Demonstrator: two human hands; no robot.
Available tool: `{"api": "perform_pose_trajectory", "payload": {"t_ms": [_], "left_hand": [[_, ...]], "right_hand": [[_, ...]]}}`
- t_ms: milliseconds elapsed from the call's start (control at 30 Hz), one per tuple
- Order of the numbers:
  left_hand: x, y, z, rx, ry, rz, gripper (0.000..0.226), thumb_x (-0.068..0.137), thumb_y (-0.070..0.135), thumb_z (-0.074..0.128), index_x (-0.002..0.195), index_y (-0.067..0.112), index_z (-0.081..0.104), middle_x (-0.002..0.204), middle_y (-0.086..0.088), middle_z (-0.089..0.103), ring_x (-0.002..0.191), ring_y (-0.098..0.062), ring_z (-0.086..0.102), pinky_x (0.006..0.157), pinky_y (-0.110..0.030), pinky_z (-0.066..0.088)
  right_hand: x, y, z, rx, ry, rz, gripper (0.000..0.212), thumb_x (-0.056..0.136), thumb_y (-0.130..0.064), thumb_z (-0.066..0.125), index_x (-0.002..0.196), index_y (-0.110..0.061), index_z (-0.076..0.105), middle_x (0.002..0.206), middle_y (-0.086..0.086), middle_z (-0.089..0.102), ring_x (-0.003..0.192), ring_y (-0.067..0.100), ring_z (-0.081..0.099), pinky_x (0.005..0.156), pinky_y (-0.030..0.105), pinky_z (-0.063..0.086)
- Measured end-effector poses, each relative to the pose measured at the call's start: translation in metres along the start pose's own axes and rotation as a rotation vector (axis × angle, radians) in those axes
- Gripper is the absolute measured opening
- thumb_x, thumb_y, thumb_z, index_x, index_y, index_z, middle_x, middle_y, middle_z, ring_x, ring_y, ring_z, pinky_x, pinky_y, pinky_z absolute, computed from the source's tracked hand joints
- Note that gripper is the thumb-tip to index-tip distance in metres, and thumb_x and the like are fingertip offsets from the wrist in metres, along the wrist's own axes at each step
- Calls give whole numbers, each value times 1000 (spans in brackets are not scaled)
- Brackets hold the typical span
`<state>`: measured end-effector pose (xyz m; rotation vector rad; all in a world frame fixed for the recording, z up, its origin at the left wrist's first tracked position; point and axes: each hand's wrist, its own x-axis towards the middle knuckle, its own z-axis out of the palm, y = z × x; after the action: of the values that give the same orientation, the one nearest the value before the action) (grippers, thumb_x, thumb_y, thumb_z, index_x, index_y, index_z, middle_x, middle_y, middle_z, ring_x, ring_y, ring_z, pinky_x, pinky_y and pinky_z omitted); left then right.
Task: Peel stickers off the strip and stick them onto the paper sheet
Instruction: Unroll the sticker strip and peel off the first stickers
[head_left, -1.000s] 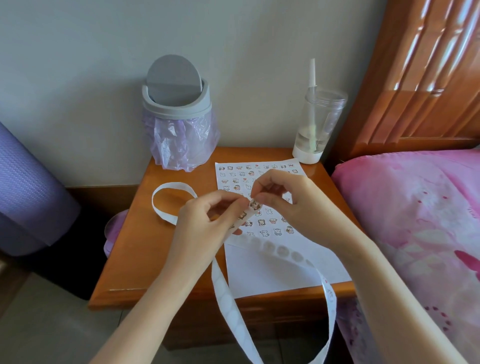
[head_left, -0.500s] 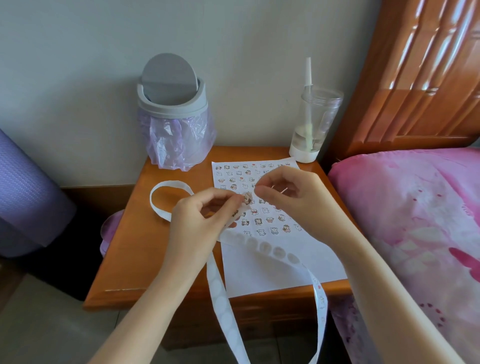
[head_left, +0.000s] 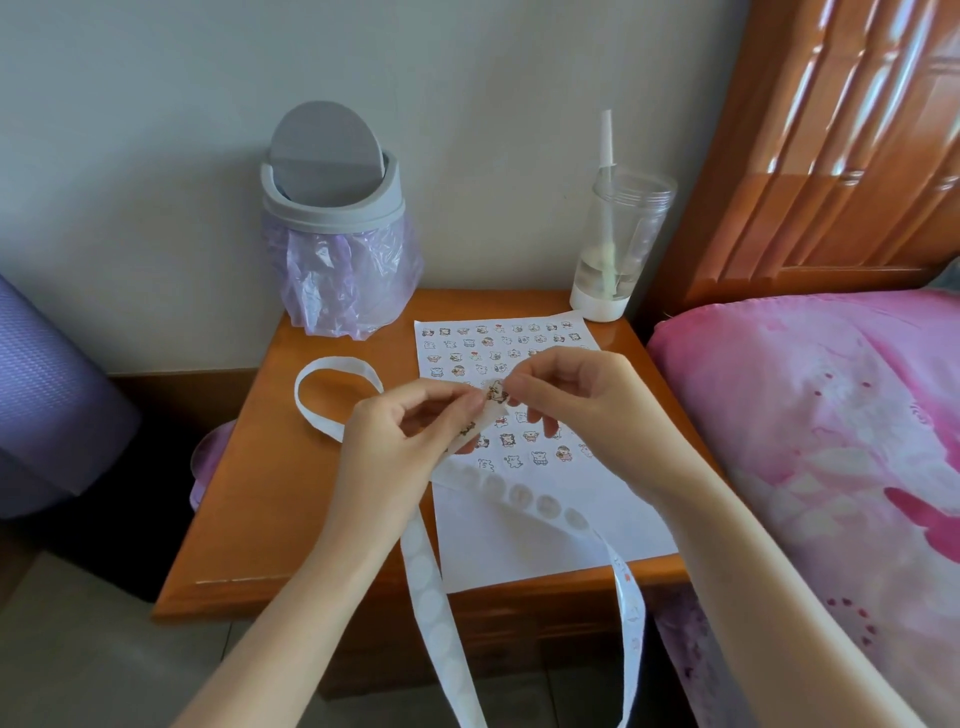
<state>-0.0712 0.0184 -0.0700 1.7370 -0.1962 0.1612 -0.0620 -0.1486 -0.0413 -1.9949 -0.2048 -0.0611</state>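
- Where it hangs off the near worktop (head_left: 249, 525) edge, the strip (head_left: 431, 613) shows emptied round blanks.
- Left hand (head_left: 395, 441) pinches the strip just above the paper sheet (head_left: 561, 540).
- Right hand (head_left: 571, 400) pinches a sticker (head_left: 496, 391) at the strip's raised end.
- Sheet's far half carries rows of stickers.
- Far left: lidded bin (head_left: 332, 218); far right: clear cup (head_left: 618, 244).

A single head-worn wide-angle view looks forward and steeply down, close over the tabletop (head_left: 270, 499) at centre frame. The wall fills the upper frame, a bed (head_left: 831, 441) the right edge, and both forearms enter from the bottom.
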Motion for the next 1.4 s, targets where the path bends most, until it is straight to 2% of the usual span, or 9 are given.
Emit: {"api": "perform_pose_trajectory", "payload": {"t_ms": [133, 267, 400, 500, 633, 767, 900, 1033, 1400], "left_hand": [[-2, -3, 8, 43, -53, -11, 8, 77, 27, 71, 84, 31, 71, 78, 15, 73, 77, 1, 68, 68, -8, 50], [-2, -7, 12, 87, -90, -12, 8, 80, 21, 71, 85, 27, 73, 80, 15, 73, 77, 2, 67, 69, -6, 48], [-3, -14, 14, 181, -163, 13, 7, 80, 26, 70, 85, 29, 73, 78, 16, 72, 78, 5, 65, 69, -2, 45], [-3, -18, 15, 205, -183, -4, 6, 79, 28, 70, 83, 32, 72, 79, 20, 72, 81, 10, 64, 70, -1, 45], [-1, -25, 15, 240, -208, -22, 6, 79, 29, 70, 85, 30, 73, 79, 20, 72, 84, 11, 63, 72, -2, 45], [-2, -27, 17, 263, -254, -29, 7, 80, 27, 69, 81, 33, 70, 83, 30, 67, 84, 15, 60, 71, 1, 43], [-2, -28, 18, 269, -266, -29, 10, 80, 25, 69, 80, 35, 69, 82, 30, 66, 84, 15, 59, 69, 2, 42], [-4, -28, 19, 271, -258, -21, 16, 80, 22, 69, 79, 38, 66, 74, 19, 69, 84, 16, 58, 68, 2, 42], [-5, -31, 19, 277, -232, -18, 9, 80, 21, 70, 82, 29, 71, 78, 15, 70, 81, 8, 62, 69, -1, 44]], "right_hand": [[-4, 7, -17, -46, -11, 15, 8, 89, -15, 60, 84, -13, 67, 64, -11, 65, 56, -1, 58, 59, 15, 52], [-10, 20, -51, -143, 29, 88, 10, 90, -16, 57, 84, -15, 65, 68, -7, 64, 59, 5, 61, 58, 19, 54], [-14, 46, -88, -218, -7, 298, 13, 91, -17, 57, 80, -14, 65, 64, 0, 63, 57, 14, 61, 61, 27, 54], [-15, 58, -100, -207, -40, 386, 16, 91, -18, 57, 79, -11, 65, 64, 4, 61, 56, 15, 59, 61, 25, 54], [-14, 67, -100, -250, -129, 442, 15, 92, -21, 56, 86, -11, 65, 68, 3, 60, 56, 12, 56, 59, 20, 51], [-12, 74, -101, -310, -154, 446, 16, 93, -23, 54, 84, -13, 62, 58, 0, 54, 53, 13, 49, 57, 19, 44], [-11, 78, -103, -348, -171, 433, 18, 95, -23, 51, 82, -15, 60, 54, -3, 51, 49, 11, 45, 57, 21, 42], [-10, 80, -104, -405, -178, 415, 18, 95, -24, 50, 82, -17, 59, 54, -3, 50, 47, 11, 43, 61, 25, 42], [-9, 78, -98, -497, -157, 354, 18, 95, -24, 52, 78, -24, 57, 56, -10, 51, 46, 10, 44, 57, 21, 42]]}}
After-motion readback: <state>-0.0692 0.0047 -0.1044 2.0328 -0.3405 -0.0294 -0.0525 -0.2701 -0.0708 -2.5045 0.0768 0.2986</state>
